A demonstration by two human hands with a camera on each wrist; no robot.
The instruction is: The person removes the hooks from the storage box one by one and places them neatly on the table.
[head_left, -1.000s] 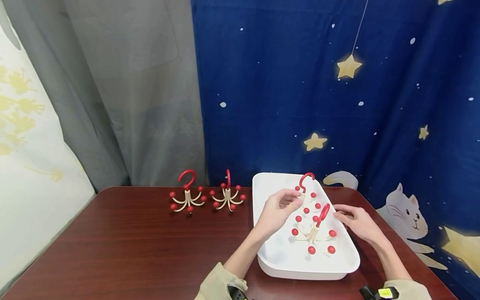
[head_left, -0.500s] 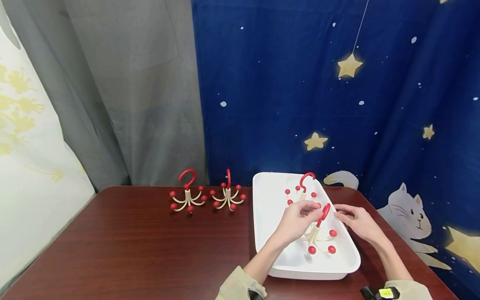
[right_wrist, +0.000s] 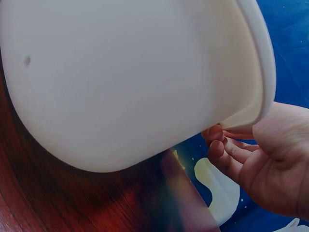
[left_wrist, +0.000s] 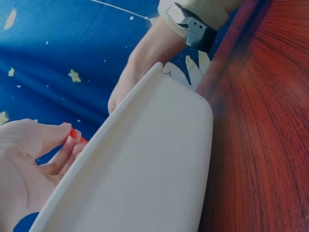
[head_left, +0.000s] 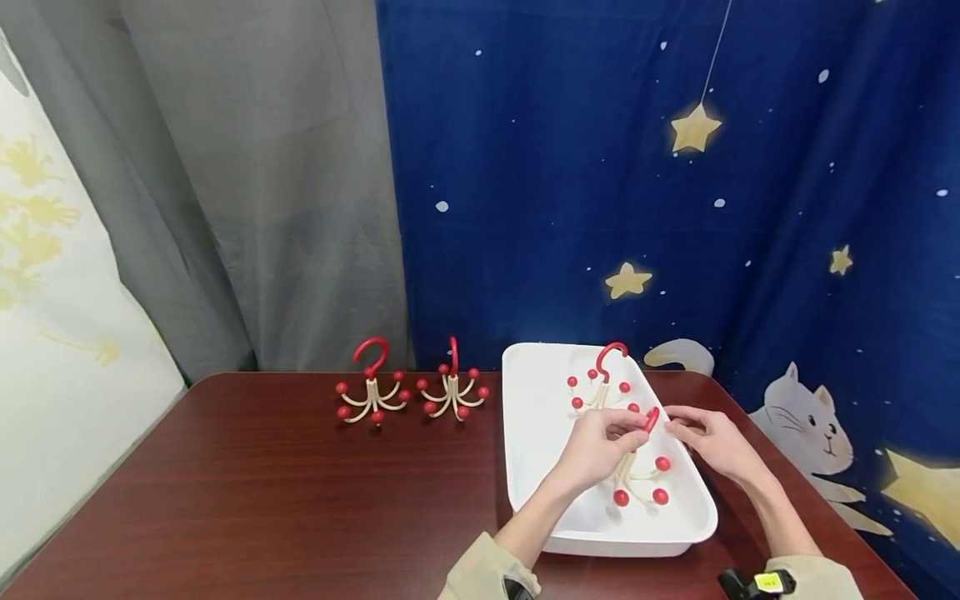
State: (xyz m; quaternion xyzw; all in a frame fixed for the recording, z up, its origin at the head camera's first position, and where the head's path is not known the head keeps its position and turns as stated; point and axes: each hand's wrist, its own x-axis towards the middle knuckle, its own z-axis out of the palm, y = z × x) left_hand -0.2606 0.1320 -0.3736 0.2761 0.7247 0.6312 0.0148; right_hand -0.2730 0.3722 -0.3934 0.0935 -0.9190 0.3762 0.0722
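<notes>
A white tray (head_left: pixel 534 492) holds two multi-armed hangers with cream arms, red ball tips and red hooks. My left hand (head_left: pixel 595 450) pinches the red hook (head_left: pixel 652 418) of the near hanger (head_left: pixel 625 473) between thumb and fingers, partly covering it. In the left wrist view, a bit of the red hook (left_wrist: pixel 73 132) shows at the fingertips above the tray wall (left_wrist: pixel 159 145). The far hanger (head_left: pixel 602 396) stands behind that hand. At the tray's right side, my right hand (head_left: pixel 716 446) grips the rim, its fingers (right_wrist: pixel 217 150) curled beneath the edge in the right wrist view.
Two more such hangers, one (head_left: pixel 372 400) farther left and one (head_left: pixel 453 396) nearer the tray, stand upright at the back of the brown table (head_left: pixel 300 500). A grey curtain (head_left: pixel 292 192) and a blue star-patterned curtain (head_left: pixel 525 183) hang behind.
My left hand has moved right and nearer, from beside the far hanger to the near hanger's hook, and now pinches it. The right hand stays at the tray's rim.
</notes>
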